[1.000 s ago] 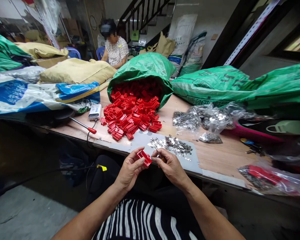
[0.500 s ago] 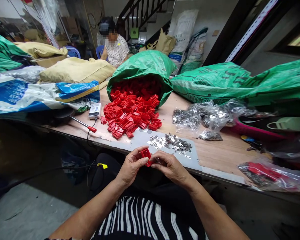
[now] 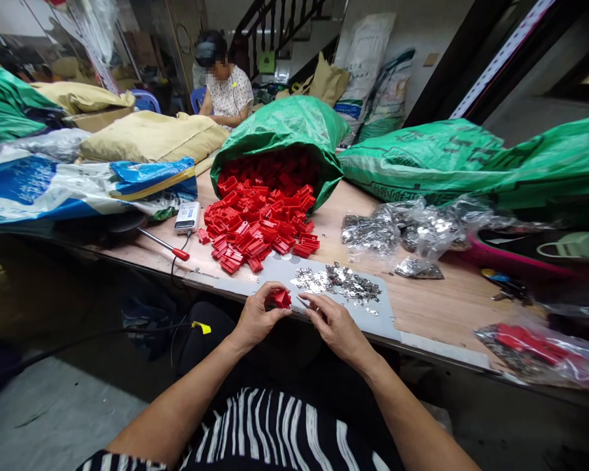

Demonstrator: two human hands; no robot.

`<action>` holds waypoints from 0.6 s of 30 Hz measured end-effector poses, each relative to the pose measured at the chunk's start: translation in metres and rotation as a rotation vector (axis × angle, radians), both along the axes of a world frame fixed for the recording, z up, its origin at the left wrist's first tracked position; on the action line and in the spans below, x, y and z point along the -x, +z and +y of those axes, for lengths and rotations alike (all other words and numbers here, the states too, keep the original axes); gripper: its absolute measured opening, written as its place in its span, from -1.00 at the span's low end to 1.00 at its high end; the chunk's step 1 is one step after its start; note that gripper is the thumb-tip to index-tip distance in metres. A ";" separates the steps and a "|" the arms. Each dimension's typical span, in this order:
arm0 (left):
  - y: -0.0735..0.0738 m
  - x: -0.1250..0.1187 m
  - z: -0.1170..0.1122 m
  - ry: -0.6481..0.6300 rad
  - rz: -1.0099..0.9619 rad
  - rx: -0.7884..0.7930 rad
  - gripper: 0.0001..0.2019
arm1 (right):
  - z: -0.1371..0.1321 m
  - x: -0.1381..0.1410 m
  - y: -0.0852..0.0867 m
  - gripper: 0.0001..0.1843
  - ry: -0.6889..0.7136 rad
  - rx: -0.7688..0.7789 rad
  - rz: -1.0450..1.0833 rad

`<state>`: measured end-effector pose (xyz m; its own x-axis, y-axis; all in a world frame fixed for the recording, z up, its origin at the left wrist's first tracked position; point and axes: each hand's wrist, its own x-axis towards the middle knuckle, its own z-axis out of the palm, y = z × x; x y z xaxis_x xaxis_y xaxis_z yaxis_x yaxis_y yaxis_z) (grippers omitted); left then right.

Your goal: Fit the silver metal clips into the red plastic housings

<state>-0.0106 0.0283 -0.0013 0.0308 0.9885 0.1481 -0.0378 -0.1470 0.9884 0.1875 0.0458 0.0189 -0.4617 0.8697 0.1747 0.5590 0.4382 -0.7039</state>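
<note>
1. Above the front edge of the wood-grain table (image 3: 442, 320), one red plastic housing (image 3: 281, 299) sits pinched between the left hand's (image 3: 258, 320) thumb and fingers.
2. Just beside it, the right hand's (image 3: 338, 325) thumb and forefinger appear to pinch one slim grey piece (image 3: 303, 301).
3. A steady left grip and straight, gentle approach would probably serve best.
4. Beyond: one heap of red housings (image 3: 250, 232), one spread of metal tabs (image 3: 338, 281), pieces uncountable; one open green sack (image 3: 285, 121).

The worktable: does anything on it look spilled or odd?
The middle green sack lies on its side, red plastic housings heaped out of its mouth like a spill, though possibly deliberate. Small metal pieces lie loose on the grey sheet, a few straying.
</note>
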 end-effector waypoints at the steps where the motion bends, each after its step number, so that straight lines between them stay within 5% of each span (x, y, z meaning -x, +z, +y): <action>1: -0.001 0.001 0.003 0.020 0.036 -0.008 -0.64 | 0.001 0.001 -0.001 -0.68 -0.021 0.004 -0.014; 9: -0.008 0.006 0.015 -0.001 0.247 -0.052 -0.60 | 0.006 0.006 -0.004 -0.79 0.005 -0.028 -0.066; 18: -0.006 0.007 0.016 -0.019 0.265 -0.029 -0.64 | 0.008 0.009 -0.004 -0.78 0.067 -0.068 -0.113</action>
